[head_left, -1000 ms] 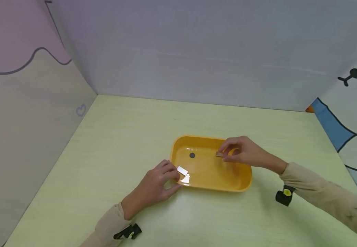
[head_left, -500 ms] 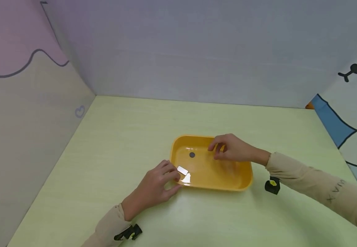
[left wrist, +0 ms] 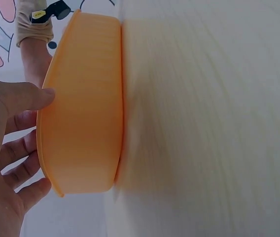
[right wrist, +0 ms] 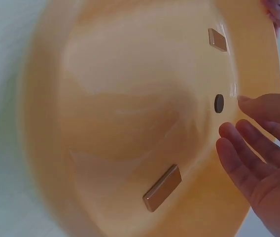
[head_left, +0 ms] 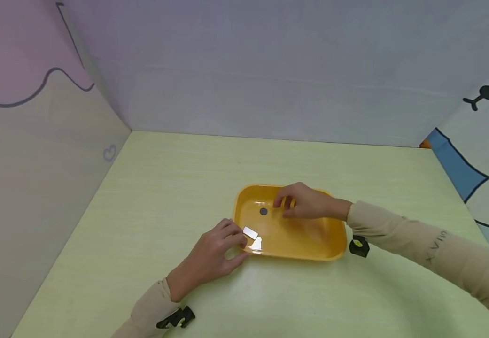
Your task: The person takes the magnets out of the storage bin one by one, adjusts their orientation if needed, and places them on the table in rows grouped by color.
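My left hand (head_left: pixel 214 251) grips the left rim of a yellow tray (head_left: pixel 297 257), thumb (left wrist: pixel 39 98) at the rim by the outer wall and fingers over the edge. My right hand (head_left: pixel 305 202) hovers inside the tray, fingers loosely bent, nothing between them. Just beyond its fingertips, a dark round disc (right wrist: pixel 219 103) lies on the tray floor. A shiny flat rectangular metal piece (head_left: pixel 250 233) lies near my left fingers. Another rectangular metal piece (right wrist: pixel 162 188) rests on the floor toward the tray's right side; my right hand hides it in the head view.
The tray stands on a pale green-yellow table (head_left: pixel 176 188). A grey wall (head_left: pixel 269 70) rises at the back, with printed cartoon panels to the left and right. A small black device (head_left: pixel 359 246) hangs under my right wrist, another (head_left: pixel 176 318) under my left.
My right hand has moved left across the tray, away from the rectangular piece at its fingertips and toward the dark disc. My left hand and the tray stay in place.
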Available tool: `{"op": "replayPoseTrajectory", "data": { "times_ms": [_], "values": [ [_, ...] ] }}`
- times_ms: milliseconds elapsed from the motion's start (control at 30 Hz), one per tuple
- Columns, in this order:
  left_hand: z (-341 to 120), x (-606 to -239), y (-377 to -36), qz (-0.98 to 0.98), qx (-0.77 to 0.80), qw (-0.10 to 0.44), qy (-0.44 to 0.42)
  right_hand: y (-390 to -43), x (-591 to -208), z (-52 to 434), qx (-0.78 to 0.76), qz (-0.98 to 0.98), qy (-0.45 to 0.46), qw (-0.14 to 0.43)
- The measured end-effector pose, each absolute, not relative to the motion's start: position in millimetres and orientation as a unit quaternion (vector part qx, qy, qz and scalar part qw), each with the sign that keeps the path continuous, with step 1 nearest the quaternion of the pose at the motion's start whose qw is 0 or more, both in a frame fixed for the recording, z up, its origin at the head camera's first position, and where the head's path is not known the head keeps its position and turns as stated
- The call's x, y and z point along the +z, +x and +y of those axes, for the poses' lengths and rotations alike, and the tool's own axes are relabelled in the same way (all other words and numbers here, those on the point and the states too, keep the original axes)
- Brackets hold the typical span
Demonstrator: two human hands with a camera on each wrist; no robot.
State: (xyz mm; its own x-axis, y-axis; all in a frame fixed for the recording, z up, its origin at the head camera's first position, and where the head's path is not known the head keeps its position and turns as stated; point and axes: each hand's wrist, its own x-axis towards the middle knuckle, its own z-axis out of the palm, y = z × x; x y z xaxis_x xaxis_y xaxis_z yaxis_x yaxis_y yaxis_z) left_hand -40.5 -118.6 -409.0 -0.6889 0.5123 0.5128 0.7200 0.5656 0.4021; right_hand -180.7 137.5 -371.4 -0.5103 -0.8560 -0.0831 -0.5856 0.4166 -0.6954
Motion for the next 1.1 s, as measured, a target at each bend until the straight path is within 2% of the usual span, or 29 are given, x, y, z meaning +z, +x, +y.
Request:
{"op": "replayPoseTrajectory", "data": {
  "times_ms": [500,1100],
  "values": [
    [-117.5,-408.7,-42.4,-0.869,-0.3,0.164,-0.359,-185.3,-379.3,112.2,-0.263,0.819,-0.457,0.225],
    [-120.2,-409.1,-40.2,-0.869,-0.301,0.161,-0.357,-186.2,-397.9,83.7,-0.207,0.831,-0.483,0.181]
  ]
}}
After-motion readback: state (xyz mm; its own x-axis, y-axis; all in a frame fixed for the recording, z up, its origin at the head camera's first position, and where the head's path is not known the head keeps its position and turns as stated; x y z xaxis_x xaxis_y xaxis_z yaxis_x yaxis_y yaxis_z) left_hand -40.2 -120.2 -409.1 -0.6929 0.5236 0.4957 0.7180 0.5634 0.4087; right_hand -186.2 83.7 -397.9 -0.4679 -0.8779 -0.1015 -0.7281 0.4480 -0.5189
